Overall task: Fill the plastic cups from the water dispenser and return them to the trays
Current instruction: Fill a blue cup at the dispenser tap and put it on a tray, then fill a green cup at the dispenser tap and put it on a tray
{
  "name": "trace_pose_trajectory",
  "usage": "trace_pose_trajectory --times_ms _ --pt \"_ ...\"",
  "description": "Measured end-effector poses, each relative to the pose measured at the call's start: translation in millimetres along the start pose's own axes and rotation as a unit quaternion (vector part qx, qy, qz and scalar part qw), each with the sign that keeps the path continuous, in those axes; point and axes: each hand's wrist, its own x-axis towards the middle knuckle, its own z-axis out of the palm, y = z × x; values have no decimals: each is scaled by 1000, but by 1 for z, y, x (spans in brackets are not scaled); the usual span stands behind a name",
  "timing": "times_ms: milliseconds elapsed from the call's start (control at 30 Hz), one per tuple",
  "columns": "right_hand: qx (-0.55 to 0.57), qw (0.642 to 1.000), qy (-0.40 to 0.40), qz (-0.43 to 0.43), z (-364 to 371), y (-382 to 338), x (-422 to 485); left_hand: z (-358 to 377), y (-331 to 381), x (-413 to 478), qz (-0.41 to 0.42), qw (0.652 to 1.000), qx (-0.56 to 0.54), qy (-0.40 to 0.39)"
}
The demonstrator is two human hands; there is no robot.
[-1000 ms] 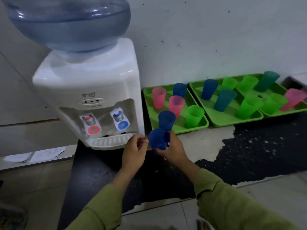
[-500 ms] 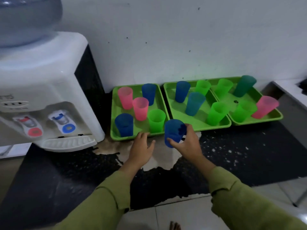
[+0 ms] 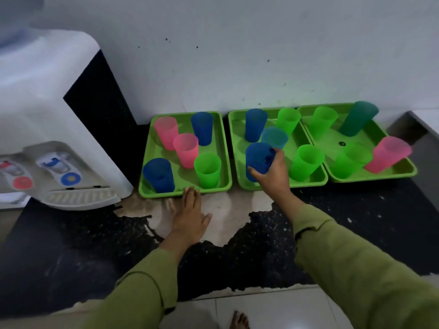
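My right hand [image 3: 273, 173] grips a blue cup [image 3: 257, 157] at the front left corner of the middle green tray [image 3: 282, 185]. My left hand [image 3: 190, 214] lies flat and open on the counter, its fingertips at the front rim of the left green tray [image 3: 185, 193]. That tray holds two pink cups, two blue cups and a green cup [image 3: 207, 170]. The white water dispenser [image 3: 47, 119] stands at the left, with a red tap [image 3: 21, 181], a blue tap [image 3: 70, 178] and a drip tray [image 3: 80, 198].
A third green tray [image 3: 380, 175] at the right holds green, teal and pink cups. All trays sit against the white wall. The black counter surface [image 3: 71, 252] is worn pale near my left hand. A grey ledge [image 3: 425, 129] rises at far right.
My right hand has carried the blue cup from the dispenser rightward into the middle tray. My left hand has let go of it and dropped flat onto the counter by the left tray.
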Motion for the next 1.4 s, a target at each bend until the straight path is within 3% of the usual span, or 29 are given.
trace_pose_trajectory --times_ms 300,633,800,933,1067,1400 --pt "-51 997 -50 41 10 20 9 2 4 3 -20 1000 9 -16" --pt "-28 995 -76 57 0 23 5 2 12 4 -48 999 10 -1" --pt "-22 998 12 62 -19 37 -20 6 34 5 -73 996 -36 46" --pt "-36 990 116 74 -42 54 -27 12 55 1 -34 992 -37 116" --pt "-34 975 189 111 -60 61 -6 12 68 2 36 985 -124 118" --pt "-20 976 165 141 -64 71 37 0 59 -4 180 958 -213 62"
